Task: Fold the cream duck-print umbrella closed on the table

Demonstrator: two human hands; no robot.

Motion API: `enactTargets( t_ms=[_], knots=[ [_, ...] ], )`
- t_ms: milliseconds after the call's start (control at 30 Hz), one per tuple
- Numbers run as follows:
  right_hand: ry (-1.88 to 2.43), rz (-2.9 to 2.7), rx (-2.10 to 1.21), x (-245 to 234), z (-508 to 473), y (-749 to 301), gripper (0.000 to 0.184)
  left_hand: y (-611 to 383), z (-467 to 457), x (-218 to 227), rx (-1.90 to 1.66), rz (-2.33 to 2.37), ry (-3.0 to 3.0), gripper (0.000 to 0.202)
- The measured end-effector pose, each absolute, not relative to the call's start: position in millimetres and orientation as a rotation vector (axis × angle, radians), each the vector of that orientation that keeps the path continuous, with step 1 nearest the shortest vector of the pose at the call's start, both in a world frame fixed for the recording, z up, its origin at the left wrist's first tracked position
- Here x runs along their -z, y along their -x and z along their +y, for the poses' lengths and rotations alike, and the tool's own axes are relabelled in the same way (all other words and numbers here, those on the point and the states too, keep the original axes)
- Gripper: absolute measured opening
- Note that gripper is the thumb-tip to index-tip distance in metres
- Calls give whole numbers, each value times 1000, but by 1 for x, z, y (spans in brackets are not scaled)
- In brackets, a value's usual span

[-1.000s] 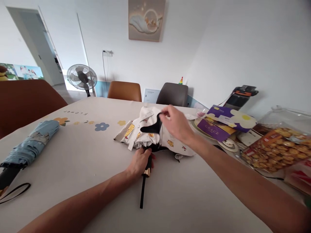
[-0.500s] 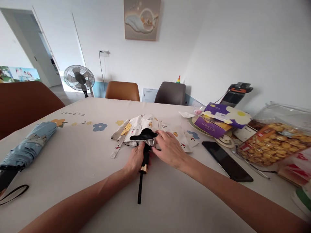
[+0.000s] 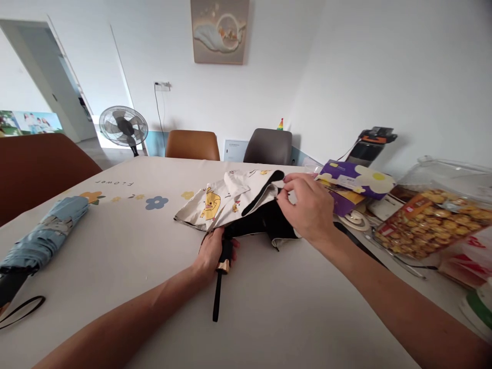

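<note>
A cream umbrella (image 3: 211, 202) with yellow cartoon prints and a black lining lies loosely folded on the table, its canopy pointing away from me. My left hand (image 3: 210, 252) is closed around its black handle, near the canopy. A gold-coloured band and a black wrist strap show below that hand. My right hand (image 3: 307, 202) pinches the edge of the canopy on the right side and holds it out, so the black underside shows. To the far left rests a second umbrella (image 3: 46, 233), light blue and rolled up.
On the right are a black phone (image 3: 359, 241) partly behind my forearm, a purple box (image 3: 353, 179), a cable and a clear container of biscuits (image 3: 434, 220). Chairs (image 3: 192, 145) and a fan (image 3: 123, 126) stand beyond the table (image 3: 154, 287).
My right hand has moved right and slightly up, drawing the canopy edge out from the middle and exposing the black lining. My left hand stays on the handle.
</note>
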State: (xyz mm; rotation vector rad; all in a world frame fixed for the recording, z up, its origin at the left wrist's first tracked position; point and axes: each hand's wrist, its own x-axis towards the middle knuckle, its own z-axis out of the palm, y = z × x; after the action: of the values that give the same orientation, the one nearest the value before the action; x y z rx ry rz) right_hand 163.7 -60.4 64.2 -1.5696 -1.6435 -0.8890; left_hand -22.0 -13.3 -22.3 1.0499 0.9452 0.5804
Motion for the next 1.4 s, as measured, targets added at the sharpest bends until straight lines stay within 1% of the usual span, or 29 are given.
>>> enactTargets(
  t_ms=[67,133,333,633,767,933,1133,1267,1333,1400],
  knots=[
    [1635,-1644,710,-61,-60,-160,10,21,-12,24,-574,936,-1058,49],
    [1644,-1731,609,-54,-59,-153,10,21,-12,25,-567,922,-1068,49],
    [1612,-1833,634,-39,-52,-139,11,22,-14,23,-603,883,-1061,47],
    [1568,-1923,673,-32,-44,-129,11,22,-13,24,-569,888,-1105,50],
    [1543,-1964,677,-30,-42,-125,11,21,-14,22,-581,873,-1118,48],
    [1511,-1986,645,-27,-39,-122,14,21,-15,19,-570,899,-1190,46],
    [1377,-2010,326,-24,-32,-114,12,17,-15,17,-561,961,-1199,49],
    [1315,-2009,150,-21,-27,-111,12,14,-13,17,-516,998,-1189,57],
    [1302,-1986,103,-18,-25,-111,13,14,-13,17,-522,995,-1156,55],
    [1280,-1983,79,-15,-23,-114,14,13,-12,18,-551,990,-1108,48]
  ],
)
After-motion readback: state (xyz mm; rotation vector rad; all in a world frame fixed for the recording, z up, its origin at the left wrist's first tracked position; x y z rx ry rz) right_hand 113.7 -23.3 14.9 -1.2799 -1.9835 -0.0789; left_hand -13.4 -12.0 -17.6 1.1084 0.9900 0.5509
